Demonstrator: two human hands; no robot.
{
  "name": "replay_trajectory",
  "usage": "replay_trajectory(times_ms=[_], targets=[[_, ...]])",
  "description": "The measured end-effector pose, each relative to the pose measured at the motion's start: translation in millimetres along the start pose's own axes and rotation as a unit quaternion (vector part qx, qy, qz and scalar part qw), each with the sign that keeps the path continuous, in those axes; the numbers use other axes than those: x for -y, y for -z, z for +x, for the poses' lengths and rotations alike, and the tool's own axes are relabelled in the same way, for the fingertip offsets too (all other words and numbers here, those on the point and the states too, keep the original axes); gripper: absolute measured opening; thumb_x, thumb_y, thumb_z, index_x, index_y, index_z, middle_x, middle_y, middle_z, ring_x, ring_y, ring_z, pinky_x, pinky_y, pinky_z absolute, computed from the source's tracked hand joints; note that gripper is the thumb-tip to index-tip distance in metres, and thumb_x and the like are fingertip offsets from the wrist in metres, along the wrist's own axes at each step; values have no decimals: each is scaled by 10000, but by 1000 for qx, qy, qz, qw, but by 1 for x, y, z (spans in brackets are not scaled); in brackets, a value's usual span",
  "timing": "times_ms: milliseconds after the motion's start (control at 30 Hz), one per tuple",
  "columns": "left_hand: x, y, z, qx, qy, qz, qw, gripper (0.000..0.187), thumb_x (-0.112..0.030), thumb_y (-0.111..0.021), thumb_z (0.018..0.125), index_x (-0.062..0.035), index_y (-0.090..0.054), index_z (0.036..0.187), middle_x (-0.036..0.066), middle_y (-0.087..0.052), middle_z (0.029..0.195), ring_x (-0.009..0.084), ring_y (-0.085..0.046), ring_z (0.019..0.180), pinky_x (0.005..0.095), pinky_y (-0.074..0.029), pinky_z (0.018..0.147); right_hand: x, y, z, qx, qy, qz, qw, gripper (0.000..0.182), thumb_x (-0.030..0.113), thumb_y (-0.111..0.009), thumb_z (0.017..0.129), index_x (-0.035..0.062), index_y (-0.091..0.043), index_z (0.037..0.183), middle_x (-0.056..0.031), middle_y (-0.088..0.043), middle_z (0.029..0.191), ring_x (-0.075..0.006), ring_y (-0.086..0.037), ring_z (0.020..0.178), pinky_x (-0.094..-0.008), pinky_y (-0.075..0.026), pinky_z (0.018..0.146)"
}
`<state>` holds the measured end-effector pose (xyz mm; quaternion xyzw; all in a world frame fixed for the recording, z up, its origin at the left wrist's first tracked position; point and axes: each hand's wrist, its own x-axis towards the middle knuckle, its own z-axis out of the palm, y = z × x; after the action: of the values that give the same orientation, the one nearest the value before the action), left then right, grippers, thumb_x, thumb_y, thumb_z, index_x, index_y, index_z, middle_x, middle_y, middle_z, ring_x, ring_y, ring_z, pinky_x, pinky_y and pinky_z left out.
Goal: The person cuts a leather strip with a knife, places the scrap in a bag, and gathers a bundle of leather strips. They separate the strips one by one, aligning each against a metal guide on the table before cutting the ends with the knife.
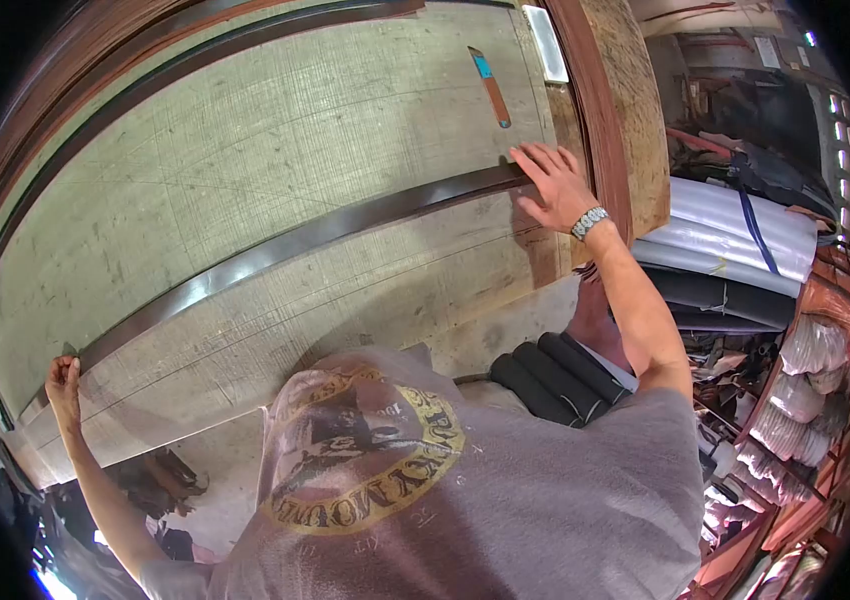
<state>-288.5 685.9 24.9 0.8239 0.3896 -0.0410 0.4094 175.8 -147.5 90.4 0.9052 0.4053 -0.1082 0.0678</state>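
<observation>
Head view is looking down past a grey printed T-shirt (465, 500) at a wide, scratched table (245, 170). Left hand (63, 385) is curling closed around the near-left end of a long dark strip (285, 248) that is lying across the table. Right hand (553, 185), wearing a metal watch (590, 221), is pressing flat with fingers spread on the strip's far end. Beyond, a small orange-and-blue tool (490, 85) is resting on the table. Grey rolls (725, 225) are lying off to the right.

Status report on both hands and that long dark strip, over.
Left hand grips long dark flat strip at one end. Right hand flat on other end. Nothing across it.
</observation>
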Motion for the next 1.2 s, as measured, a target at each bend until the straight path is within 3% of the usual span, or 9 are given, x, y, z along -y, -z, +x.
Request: replay_trajectory(times_ms=[167, 300, 500, 700, 733, 833, 867, 967, 1200], targets=[[-4, 2, 0, 6, -4, 17, 1000, 136, -208, -728, 968, -88, -664, 967, -102, -509, 783, 16, -408, 683, 196, -317, 608, -7, -24, 6, 17, 9, 5, 1000, 409, 235, -621, 987, 189, -598, 1393, -73, -622, 1371, -271, -514, 1330, -483, -317, 1176], [-8, -1, -3, 0, -6, 14, 1000, 139, -224, -723, 974, -99, -663, 968, -111, -507, 776, 9, -400, 671, 194, -298, 588, -4, -28, 3, -59, 21, 78, 995, 315, 180, -598, 996, 192, -675, 1302, -47, -681, 1272, -251, -556, 1259, -438, -365, 1094], [3, -2, 3, -2, -17, 5, 1000, 148, -232, -728, 976, -101, -659, 975, -118, -506, 774, 4, -384, 653, 193, -280, 567, -7, -17, 11, -13, 21, 5, 1000, 432, 82, -616, 912, 225, -673, 1316, -29, -668, 1232, -232, -574, 1181, -435, -387, 1002], [-5, -3, -1, -12, -10, -2, 1000, 145, -206, -744, 960, -85, -664, 967, -104, -515, 771, 9, -405, 663, 190, -309, 583, -2, -13, -7, -179, 25, -50, 982, 591, -11, -587, 849, 265, -647, 1368, -7, -644, 1228, -218, -573, 1173, -445, -386, 986], [-2, -1, 1, -9, -6, 3, 1000, 147, -209, -747, 958, -87, -665, 967, -105, -517, 766, 8, -405, 656, 189, -308, 575, -4, -27, -11, -152, 24, -46, 987, 671, -36, -565, 860, 284, -574, 1449, -18, -602, 1370, -220, -536, 1285, -466, -372, 1052], [-5, -2, 1, -14, -2, 7, 1000, 155, -219, -754, 954, -91, -667, 966, -106, -519, 753, 7, -403, 632, 186, -304, 550, 2, -43, -20, -74, 19, -92, 993, 740, -38, -555, 866, 284, -474, 1527, -32, -489, 1539, -232, -446, 1422, -491, -322, 1142], [-6, -3, -1, -19, -2, 7, 1000, 158, -223, -756, 952, -92, -668, 966, -107, -520, 748, 8, -402, 624, 185, -302, 541, 4, -45, -23, -38, -1, -72, 997, 751, -41, -534, 897, 247, -388, 1576, -36, -378, 1631, -246, -363, 1494, -503, -261, 1210], [-9, -2, 0, -17, -5, 22, 1000, 163, -231, -759, 950, -95, -670, 963, -105, -523, 739, 10, -408, 607, 187, -307, 524, 9, -44, -28, -69, -20, 27, 997, 668, 21, -540, 959, 201, -375, 1581, -36, -404, 1612, -250, -363, 1491, -488, -280, 1211], [-14, -1, 2, -13, 1, 34, 999, 189, -254, -770, 939, -93, -673, 962, -93, -539, 724, 15, -417, 593, 195, -318, 516, -19, -52, -16, -67, 30, 22, 997, 515, 217, -606, 1001, 155, -479, 1496, -70, -540, 1495, -292, -495, 1382, -457, -401, 1154]])
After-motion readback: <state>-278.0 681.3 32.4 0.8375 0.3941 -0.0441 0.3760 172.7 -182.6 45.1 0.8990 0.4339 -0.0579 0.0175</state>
